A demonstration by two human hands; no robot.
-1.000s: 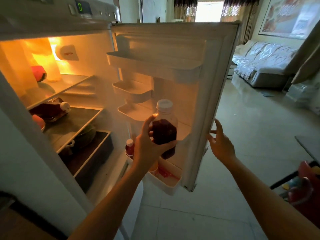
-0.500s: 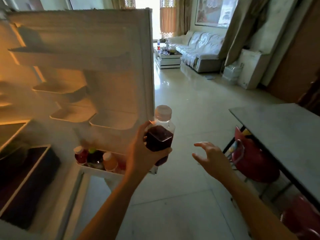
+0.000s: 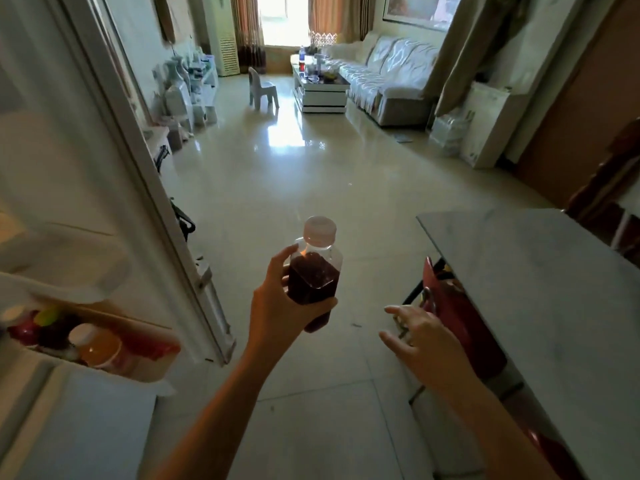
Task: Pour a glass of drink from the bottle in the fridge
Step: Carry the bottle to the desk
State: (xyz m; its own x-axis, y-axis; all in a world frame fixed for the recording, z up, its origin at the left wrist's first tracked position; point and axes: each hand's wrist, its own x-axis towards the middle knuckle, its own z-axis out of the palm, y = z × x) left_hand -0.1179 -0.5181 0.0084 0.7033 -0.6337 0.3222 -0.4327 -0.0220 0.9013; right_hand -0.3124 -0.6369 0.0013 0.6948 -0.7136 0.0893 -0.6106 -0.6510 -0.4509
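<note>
Head camera looks down at two bare arms over a shiny tiled floor (image 3: 311, 188). Left hand (image 3: 280, 308) holds a small bottle (image 3: 313, 275) up in the air, in the middle of the view, out of the fridge and over the floor. Its thumb and fingers wrap round the lower part of the bottle. This bottle is clear, with flat sides and a pale round cap (image 3: 320, 228) on top. It stands almost straight up. Dark red drink fills most of it, and a clear strip shows under the neck.

Right hand (image 3: 424, 337) holds nothing. Its fingers are loose and a little bent, spread out, and it hangs in the air between the bottle and the table.

On the left is the white fridge door (image 3: 86, 188), open. Its low door shelf (image 3: 104, 367) holds more bottles, one with orange drink (image 3: 98, 348) and one dark with a green cap (image 3: 52, 323). They look blurry.

On the right stands a grey table (image 3: 540, 299), close to the right hand. Under its near edge sits a red stool (image 3: 464, 323), just past the right hand's fingers. I cannot tell if they touch it.

Far back are a pale sofa (image 3: 391, 77), a low coffee table (image 3: 322, 90) with small things on it, a little white chair (image 3: 261, 88) and a bright window with curtains (image 3: 284, 19). Between the bottle and the table there is only the right hand
</note>
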